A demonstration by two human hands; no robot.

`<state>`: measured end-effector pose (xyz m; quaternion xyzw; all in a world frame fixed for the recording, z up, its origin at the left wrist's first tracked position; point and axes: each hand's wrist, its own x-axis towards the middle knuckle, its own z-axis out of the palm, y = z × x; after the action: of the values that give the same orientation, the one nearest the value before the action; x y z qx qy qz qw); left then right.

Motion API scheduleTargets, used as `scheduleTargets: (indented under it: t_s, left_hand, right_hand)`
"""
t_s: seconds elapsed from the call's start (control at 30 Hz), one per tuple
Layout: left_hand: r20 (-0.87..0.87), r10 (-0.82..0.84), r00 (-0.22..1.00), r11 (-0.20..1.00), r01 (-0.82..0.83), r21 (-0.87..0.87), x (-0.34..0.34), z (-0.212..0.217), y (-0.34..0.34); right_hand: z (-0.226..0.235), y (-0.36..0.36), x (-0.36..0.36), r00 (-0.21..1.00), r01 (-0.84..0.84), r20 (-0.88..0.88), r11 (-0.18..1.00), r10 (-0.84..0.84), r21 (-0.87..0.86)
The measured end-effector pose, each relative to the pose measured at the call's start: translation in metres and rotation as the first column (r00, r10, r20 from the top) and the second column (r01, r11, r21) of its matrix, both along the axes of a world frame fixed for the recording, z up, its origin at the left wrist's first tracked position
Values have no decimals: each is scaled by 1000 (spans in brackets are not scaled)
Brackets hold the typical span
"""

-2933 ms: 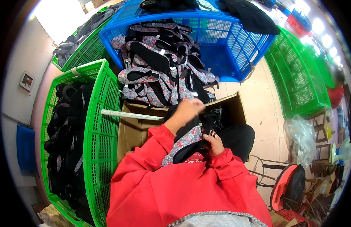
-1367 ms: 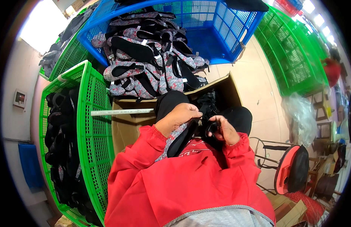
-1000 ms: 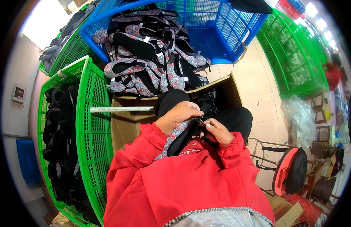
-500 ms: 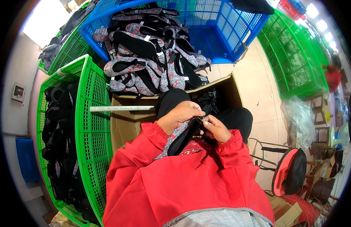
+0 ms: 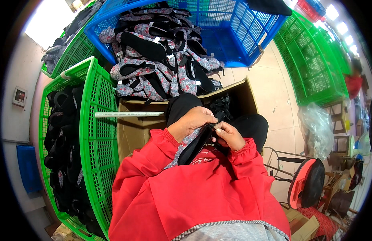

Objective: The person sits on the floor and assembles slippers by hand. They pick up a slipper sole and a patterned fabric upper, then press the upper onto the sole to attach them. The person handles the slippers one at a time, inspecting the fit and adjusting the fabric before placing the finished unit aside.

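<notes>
A soft fabric slipper (image 5: 189, 149), grey and red floral outside and black inside, lies across my lap with its upper end raised. At that end my left hand (image 5: 194, 119) pinches the edge, thumb and fingers closed together. Close beside it, my right hand (image 5: 230, 135) is closed on the slipper's black edge or strap, fingertips curled in. What exactly sits between the fingertips is too small to make out. Beyond my knees, similar floral slippers (image 5: 147, 76) with black soles and small white tags lie heaped.
A cardboard box (image 5: 131, 134) with black pieces inside stands below my hands. The heap spills from a blue crate (image 5: 224, 44). To the left is a green crate (image 5: 101, 144) of black items; another green crate (image 5: 310, 60) stands far right. A red and black stool (image 5: 304, 182) is at right.
</notes>
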<state>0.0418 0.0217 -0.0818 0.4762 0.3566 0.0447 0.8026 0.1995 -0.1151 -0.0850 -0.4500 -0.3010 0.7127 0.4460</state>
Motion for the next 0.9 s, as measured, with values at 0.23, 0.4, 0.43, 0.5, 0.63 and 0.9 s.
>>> scheduleTargets:
  t_s: [0.23,0.4,0.43,0.5,0.63,0.9]
  left_hand:
    - [9,21,1000,1000,-20,-4,0,5,-2]
    - [-5,6,1000,1000,-6,26,0,-1,0]
    - [-4,-2,1000,999,2,38,1,-1,0]
    - [-9,5,1000,999,-5,39,1,-2,-1]
    - [0,14,1000,1000,-14,-12,2,-1,-1]
    - [-26,37,999,999,-37,-15,3,9,-3]
  right_hand:
    - [0,2,1,1000,5,3,1000,-5,-17]
    - [1,3,1,1000,5,3,1000,-5,-22]
    - [1,3,2,1000,4,2,1000,-4,-27]
    - [1,3,2,1000,9,-4,1000,-9,-22]
    - [0,3,1,1000,20,-16,1000,-20,4]
    - [-11,3,5,999,13,-37,999,-14,-44]
